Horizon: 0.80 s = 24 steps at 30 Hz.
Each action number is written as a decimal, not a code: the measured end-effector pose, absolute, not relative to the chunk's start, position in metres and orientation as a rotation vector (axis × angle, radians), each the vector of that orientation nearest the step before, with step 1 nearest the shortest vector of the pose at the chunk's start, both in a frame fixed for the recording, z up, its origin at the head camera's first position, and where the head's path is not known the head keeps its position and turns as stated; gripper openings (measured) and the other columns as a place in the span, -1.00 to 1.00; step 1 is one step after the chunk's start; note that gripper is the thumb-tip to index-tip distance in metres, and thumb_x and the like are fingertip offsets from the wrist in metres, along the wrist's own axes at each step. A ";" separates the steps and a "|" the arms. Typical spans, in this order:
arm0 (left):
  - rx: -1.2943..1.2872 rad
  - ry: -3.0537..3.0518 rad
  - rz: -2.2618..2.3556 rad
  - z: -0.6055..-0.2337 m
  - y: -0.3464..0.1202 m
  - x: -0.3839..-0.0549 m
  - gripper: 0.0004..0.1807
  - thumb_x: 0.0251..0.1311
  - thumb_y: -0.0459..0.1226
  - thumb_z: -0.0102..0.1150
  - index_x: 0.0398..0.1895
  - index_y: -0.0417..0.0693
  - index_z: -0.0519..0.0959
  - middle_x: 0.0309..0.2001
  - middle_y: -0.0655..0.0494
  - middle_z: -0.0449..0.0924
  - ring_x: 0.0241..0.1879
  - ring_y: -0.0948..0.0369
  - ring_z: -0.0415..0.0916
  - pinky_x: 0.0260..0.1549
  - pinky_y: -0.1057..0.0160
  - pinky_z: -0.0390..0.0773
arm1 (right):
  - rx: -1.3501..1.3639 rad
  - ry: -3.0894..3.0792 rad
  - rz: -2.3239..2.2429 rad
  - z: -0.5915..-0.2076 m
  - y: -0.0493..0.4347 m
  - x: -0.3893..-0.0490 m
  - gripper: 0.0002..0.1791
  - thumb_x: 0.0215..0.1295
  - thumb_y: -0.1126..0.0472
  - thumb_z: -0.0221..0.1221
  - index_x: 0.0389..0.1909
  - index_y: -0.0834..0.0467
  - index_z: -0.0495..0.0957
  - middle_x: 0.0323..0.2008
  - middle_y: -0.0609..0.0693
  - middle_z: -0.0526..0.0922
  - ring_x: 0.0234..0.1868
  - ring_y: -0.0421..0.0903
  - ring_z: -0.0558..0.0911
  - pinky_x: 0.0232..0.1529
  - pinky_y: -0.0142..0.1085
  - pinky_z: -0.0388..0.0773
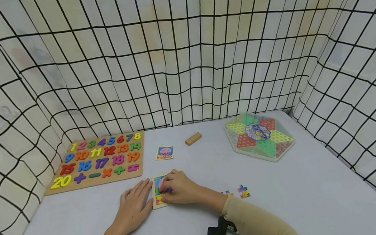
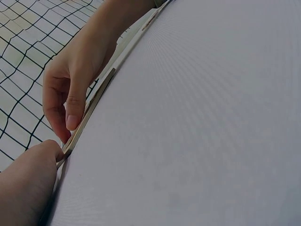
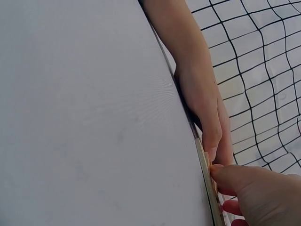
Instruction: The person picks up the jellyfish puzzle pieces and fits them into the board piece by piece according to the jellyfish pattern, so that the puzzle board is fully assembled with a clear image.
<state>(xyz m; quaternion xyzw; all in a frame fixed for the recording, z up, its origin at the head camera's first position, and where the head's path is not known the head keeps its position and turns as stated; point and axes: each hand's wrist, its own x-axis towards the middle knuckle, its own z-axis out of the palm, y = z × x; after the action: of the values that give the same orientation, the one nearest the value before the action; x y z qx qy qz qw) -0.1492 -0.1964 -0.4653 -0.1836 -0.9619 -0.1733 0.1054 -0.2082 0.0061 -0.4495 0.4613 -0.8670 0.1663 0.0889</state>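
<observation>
A small wooden jigsaw puzzle board (image 1: 157,204) with a bright picture lies flat on the table before me. My left hand (image 1: 133,206) rests along its left edge, fingers straight and touching the rim. Over the board, my right hand (image 1: 181,188) bends its fingers and thumb down around a puzzle piece, which they mostly cover. In the left wrist view the thumb and fingertips of the right hand (image 2: 75,89) reach the board from above. The right wrist view shows the left hand (image 3: 204,103) at the board's far end. Loose puzzle pieces (image 1: 244,191) lie beside the right forearm.
Beyond the board lies a small picture card (image 1: 165,152), with a wooden block (image 1: 193,138) to its right. A number board (image 1: 103,162) stands at the left, and a hexagonal checkers board (image 1: 259,136) at the back right. Black netting (image 1: 189,67) surrounds the table (image 1: 309,196).
</observation>
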 end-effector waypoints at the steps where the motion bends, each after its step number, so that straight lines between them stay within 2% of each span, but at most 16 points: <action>1: -0.540 -2.835 -0.511 -0.465 -0.196 -0.149 -0.43 0.20 -0.15 0.06 0.26 -0.18 0.30 0.29 -0.06 0.24 0.28 -0.01 0.10 0.08 -0.16 -0.04 | 1.367 -2.580 0.493 -0.449 0.006 -0.208 -0.74 0.06 -0.12 0.25 -0.27 -0.09 0.63 -0.19 -0.25 0.55 -0.15 -0.30 0.34 -0.18 -0.44 0.20; 10: -0.543 -2.835 -0.516 -0.465 -0.196 -0.149 -0.43 0.20 -0.15 0.05 0.26 -0.18 0.31 0.29 -0.07 0.24 0.28 -0.01 0.10 0.08 -0.16 -0.05 | 1.290 -2.589 0.441 -0.448 0.002 -0.203 -0.68 0.00 -0.25 0.23 -0.35 -0.12 0.61 -0.26 -0.26 0.52 -0.24 -0.31 0.34 -0.21 -0.45 0.20; 24: -0.563 -2.787 -0.497 -0.469 -0.198 -0.150 -0.44 0.19 -0.15 0.06 0.24 -0.20 0.33 0.27 -0.08 0.27 0.26 -0.03 0.14 0.05 -0.17 -0.02 | 1.207 -2.595 0.382 -0.446 -0.005 -0.199 -0.65 -0.03 -0.30 0.22 -0.43 -0.12 0.59 -0.32 -0.24 0.51 -0.32 -0.31 0.34 -0.29 -0.45 0.20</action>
<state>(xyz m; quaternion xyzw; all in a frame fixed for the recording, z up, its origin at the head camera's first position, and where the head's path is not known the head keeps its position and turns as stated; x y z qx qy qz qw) -0.1500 -0.1977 -0.4691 -0.1936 -0.9577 -0.1708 0.1273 -0.1985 -0.0047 -0.4457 0.4146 -0.8915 0.1312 0.1268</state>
